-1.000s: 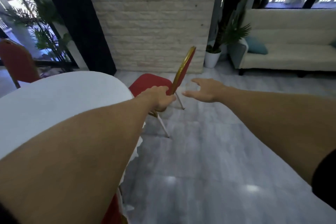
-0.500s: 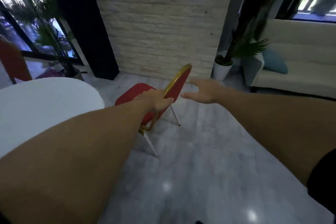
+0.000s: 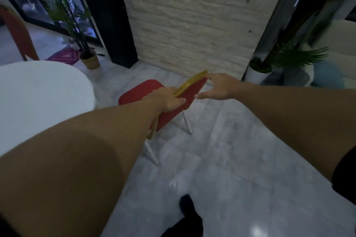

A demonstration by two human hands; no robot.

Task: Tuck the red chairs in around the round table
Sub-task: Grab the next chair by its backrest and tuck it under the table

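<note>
A red chair (image 3: 141, 90) with a gold-rimmed back and white legs stands on the grey floor to the right of the round white table (image 3: 38, 94), apart from its edge. My left hand (image 3: 167, 100) is closed over the near side of the chair's backrest. At the far top corner of the backrest my right hand (image 3: 217, 88) has its fingers spread and its fingertips touching the gold rim. A second red chair (image 3: 16, 32) shows at the far left behind the table.
A pale brick wall (image 3: 192, 21) rises just behind the chair. One potted palm (image 3: 88, 57) stands at the back left, another plant in a white pot (image 3: 258, 71) at the right. My dark shoe (image 3: 186, 204) is on the tiled floor below.
The view has moved closer to the chair and turned. My right hand has reached forward onto the top corner of the backrest. My left hand keeps its hold.
</note>
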